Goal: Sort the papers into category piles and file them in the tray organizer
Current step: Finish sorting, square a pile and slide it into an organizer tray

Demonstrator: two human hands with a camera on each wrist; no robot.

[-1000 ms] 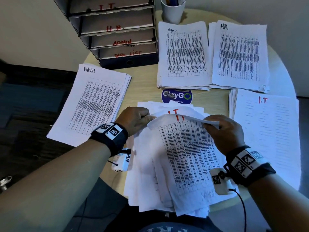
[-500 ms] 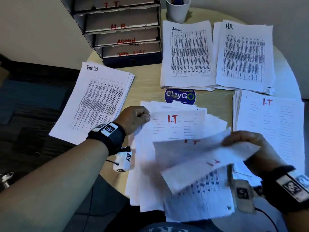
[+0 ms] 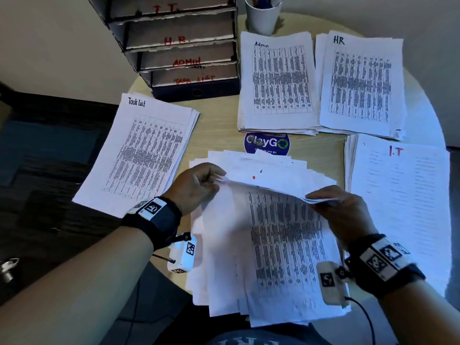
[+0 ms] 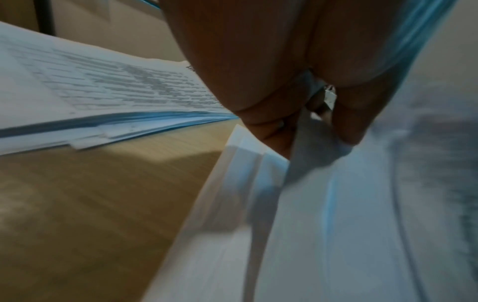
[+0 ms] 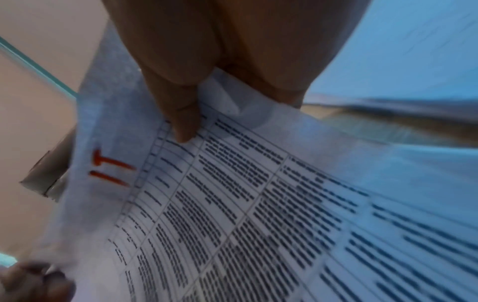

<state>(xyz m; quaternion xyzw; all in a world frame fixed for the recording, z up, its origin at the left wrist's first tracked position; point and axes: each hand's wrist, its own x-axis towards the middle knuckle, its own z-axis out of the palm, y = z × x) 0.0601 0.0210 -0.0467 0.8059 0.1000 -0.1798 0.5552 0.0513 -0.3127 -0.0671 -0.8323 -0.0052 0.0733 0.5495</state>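
Note:
A loose unsorted pile of papers (image 3: 224, 275) lies at the table's near edge. Its top sheet (image 3: 281, 235) is a printed table, marked "IT" in red in the right wrist view (image 5: 111, 169). My left hand (image 3: 216, 181) pinches the sheet's top left corner, and my right hand (image 3: 316, 199) pinches its top right edge, so the top edge is lifted off the pile. Sorted piles lie around: Task List (image 3: 139, 155) left, Admin (image 3: 278, 80) and HR (image 3: 361, 80) at the back, IT (image 3: 403, 200) right. The tray organizer (image 3: 179, 48) stands back left.
A white cup (image 3: 263, 17) with pens stands behind the Admin pile. A round blue ClayGo sticker (image 3: 267, 143) lies on the wooden table (image 3: 219, 120) just beyond the unsorted pile. The round table's edge curves close to my body; dark floor shows at the left.
My right hand carried the earlier IT sheet to the right, then came back to the unsorted pile. Both hands now lift the top edge of another sheet.

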